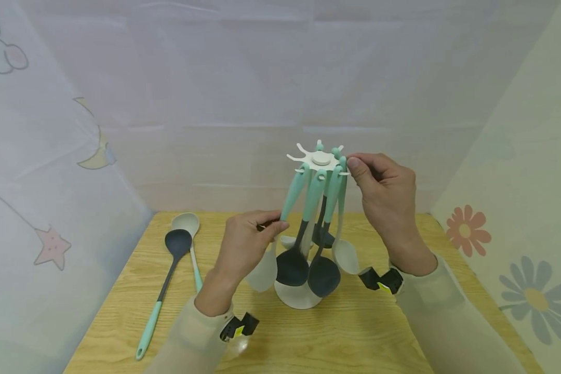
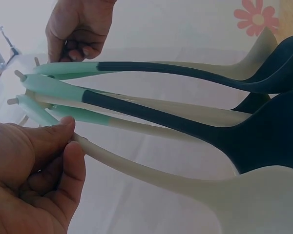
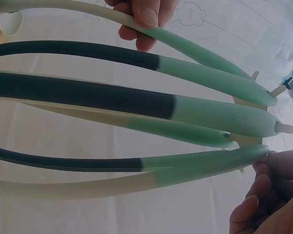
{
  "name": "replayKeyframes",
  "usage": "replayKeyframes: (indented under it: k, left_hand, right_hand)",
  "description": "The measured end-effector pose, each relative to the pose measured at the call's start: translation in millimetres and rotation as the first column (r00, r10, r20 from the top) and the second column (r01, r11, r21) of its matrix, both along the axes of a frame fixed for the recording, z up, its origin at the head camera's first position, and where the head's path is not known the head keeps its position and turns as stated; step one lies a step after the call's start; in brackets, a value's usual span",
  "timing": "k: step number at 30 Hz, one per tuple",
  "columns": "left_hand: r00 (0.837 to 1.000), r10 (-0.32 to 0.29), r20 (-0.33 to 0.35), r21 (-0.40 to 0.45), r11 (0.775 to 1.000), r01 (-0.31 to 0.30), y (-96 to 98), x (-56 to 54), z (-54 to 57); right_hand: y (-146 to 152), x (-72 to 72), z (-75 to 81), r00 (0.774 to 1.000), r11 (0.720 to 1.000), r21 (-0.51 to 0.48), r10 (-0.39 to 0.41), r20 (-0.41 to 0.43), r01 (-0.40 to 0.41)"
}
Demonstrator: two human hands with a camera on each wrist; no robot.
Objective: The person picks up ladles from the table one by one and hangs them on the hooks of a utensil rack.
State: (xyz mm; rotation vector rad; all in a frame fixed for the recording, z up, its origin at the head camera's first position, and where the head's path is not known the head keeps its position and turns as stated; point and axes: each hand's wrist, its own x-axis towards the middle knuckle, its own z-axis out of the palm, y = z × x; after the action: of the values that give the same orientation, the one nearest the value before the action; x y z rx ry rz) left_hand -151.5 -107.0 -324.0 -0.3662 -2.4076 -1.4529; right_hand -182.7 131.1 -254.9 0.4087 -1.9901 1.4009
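A white rotary rack with hooked arms stands on the table, hung with mint-handled kitchen utensils. My left hand pinches a cream turner between thumb and fingers, just below its mint handle, which hangs at the rack's left side. At the rack's top right, my right hand pinches the handle end of a cream spoon beside a hook; the fingertips partly hide the hook. Between the hands hang a dark ladle and another dark utensil. More utensils hang behind, partly hidden.
Left of the rack, a dark ladle and a cream ladle lie on the wooden table, the dark one partly over the other. The round white rack base sits beneath the hanging utensils. Printed cloth walls surround the table.
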Motion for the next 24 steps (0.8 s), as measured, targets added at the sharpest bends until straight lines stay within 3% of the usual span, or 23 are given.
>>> replayKeyframes:
  k: [7,24]
  left_hand:
    - [1.0,-0.018,0.022,0.041,0.999,0.017,0.8,0.3,-0.6]
    - [1.0,-0.016,0.02,0.051,0.999,0.015,1.1,1.0,-2.3]
  right_hand:
    - [0.2,0.6,-0.1,1.0,1.0,0.0,-0.007,-0.003,0.007]
    - [0.3,-1.4,-1.7,1.0,1.0,-0.006,0.001,-0.003,-0.001]
